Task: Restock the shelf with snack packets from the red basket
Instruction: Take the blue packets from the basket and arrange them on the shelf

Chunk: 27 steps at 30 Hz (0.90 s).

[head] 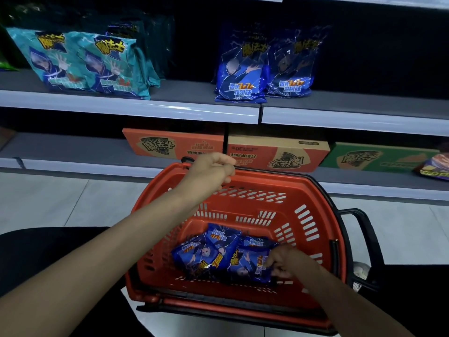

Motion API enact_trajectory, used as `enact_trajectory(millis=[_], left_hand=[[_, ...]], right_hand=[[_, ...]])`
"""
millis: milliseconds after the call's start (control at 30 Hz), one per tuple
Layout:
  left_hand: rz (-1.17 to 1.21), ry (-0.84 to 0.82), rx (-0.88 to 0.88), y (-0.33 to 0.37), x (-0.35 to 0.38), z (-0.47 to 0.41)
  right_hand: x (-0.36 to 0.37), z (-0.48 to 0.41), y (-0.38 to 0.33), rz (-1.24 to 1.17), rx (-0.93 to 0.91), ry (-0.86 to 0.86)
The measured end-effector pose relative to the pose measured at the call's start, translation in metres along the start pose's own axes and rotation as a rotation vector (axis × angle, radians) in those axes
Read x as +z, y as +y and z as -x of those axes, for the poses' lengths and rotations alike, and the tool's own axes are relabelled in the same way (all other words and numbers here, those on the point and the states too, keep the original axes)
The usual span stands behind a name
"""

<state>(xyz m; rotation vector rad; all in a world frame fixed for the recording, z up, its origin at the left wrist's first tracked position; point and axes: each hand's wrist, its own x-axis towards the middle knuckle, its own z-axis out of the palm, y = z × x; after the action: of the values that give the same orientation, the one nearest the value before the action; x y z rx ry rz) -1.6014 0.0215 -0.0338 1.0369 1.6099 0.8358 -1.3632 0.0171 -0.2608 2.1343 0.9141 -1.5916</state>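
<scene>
The red basket [313, 198] sits tilted on the floor in front of the shelf [136, 110]. Blue snack packets lie in its bottom, one on the left [204, 254] and one on the right [250, 263]. My right hand [289, 261] reaches into the basket and pinches the right packet's edge. My left hand [211, 171] grips the basket's far rim by the black handle. Two blue packets [243, 71] of the same kind stand upright on the shelf above.
Teal packets [80, 62] stand at the shelf's left. On the lower shelf lie orange cartons [175, 144], a brown-and-orange carton [279, 154] and a green carton [379, 156]. A black basket handle [364, 224] sticks out to the right. Pale tiled floor surrounds the basket.
</scene>
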Motion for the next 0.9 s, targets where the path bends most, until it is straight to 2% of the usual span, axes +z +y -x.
enact_trajectory(millis=[300, 500, 667, 900], left_hand=[[-0.027, -0.005, -0.003, 0.003, 0.011, -0.001], [-0.060, 0.001, -0.030, 0.001, 0.013, -0.002], [-0.043, -0.006, -0.061, -0.005, 0.014, -0.005], [0.022, -0.075, -0.100, -0.008, 0.019, 0.000]], right_hand=[[-0.048, 0.070, -0.003, -0.214, -0.110, -0.054], [-0.085, 0.128, 0.007, -0.309, -0.339, -0.061], [-0.105, 0.166, 0.010, -0.457, -0.557, -0.142], [-0.106, 0.172, 0.005, -0.652, -0.725, -0.248]])
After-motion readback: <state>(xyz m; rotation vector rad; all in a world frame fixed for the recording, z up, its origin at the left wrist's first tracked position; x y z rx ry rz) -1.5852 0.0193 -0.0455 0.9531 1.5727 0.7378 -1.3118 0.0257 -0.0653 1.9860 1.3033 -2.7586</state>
